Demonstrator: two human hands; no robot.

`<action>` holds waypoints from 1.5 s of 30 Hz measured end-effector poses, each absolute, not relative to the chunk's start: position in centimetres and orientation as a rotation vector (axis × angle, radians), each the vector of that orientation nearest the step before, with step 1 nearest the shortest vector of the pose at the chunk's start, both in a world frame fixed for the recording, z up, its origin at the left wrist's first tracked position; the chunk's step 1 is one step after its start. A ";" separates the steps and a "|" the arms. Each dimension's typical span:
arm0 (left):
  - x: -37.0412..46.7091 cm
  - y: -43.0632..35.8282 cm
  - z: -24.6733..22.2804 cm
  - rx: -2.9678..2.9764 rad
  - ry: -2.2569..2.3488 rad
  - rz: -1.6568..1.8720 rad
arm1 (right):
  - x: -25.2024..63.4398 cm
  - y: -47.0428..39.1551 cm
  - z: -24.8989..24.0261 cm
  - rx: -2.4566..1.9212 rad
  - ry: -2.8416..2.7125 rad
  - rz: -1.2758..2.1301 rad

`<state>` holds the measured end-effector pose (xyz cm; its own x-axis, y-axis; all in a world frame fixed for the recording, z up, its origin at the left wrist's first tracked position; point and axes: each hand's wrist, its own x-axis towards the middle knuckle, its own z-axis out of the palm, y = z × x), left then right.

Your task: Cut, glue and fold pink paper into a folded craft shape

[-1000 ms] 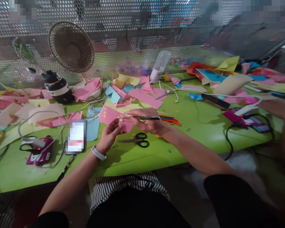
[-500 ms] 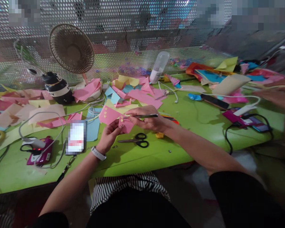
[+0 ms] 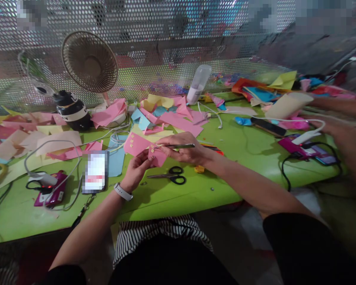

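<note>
My left hand (image 3: 140, 165), with a white band on its wrist, pinches a folded pink paper card (image 3: 135, 144) bearing small yellowish squares. My right hand (image 3: 180, 147) is closed around a slim, pen-like tool (image 3: 182, 146) with a dark and silvery shaft; its exact kind is unclear. The tool's tip points left, at the card's right flap, where I cannot tell touching from hovering. Just below the hands lie black-handled scissors (image 3: 169, 175) on the green table (image 3: 166, 200). A small yellow object (image 3: 199, 169) sits under my right wrist.
A phone (image 3: 95, 172) and a purple power bank (image 3: 55, 190) with cables lie at left. Behind them stand a black bottle (image 3: 72, 111) and a fan (image 3: 89, 61). Paper scraps (image 3: 180, 122) line the back. Another person's arms (image 3: 338, 126) reach in from the right.
The tool in my right hand has tilted slightly, its rear end shifting a little. My left hand and the card stay nearly still. At right, the other person's arms have moved.
</note>
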<state>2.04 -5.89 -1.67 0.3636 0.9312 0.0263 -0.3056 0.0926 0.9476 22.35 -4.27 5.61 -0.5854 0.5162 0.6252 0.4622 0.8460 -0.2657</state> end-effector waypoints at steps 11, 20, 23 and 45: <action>2.0 -5.8 -2.0 1.092 0.728 1.061 | 22.3 -4.1 5.4 -0.677 -2.308 0.046; 2.0 -5.9 -1.9 1.079 0.730 1.062 | 22.2 -4.5 5.1 -0.686 -2.247 0.084; 2.0 -5.9 -1.7 1.085 0.741 1.059 | 22.3 -4.5 5.0 -0.682 -2.180 0.061; 2.2 -5.5 -2.6 0.992 0.750 1.082 | 21.1 -8.8 -0.6 -0.844 -1.368 0.328</action>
<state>2.20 -5.49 -2.55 0.3129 0.9494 -0.0280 -0.3597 0.1458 0.9216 21.05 -8.81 -0.58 0.2134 0.6586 0.7216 0.2594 0.6739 -0.6918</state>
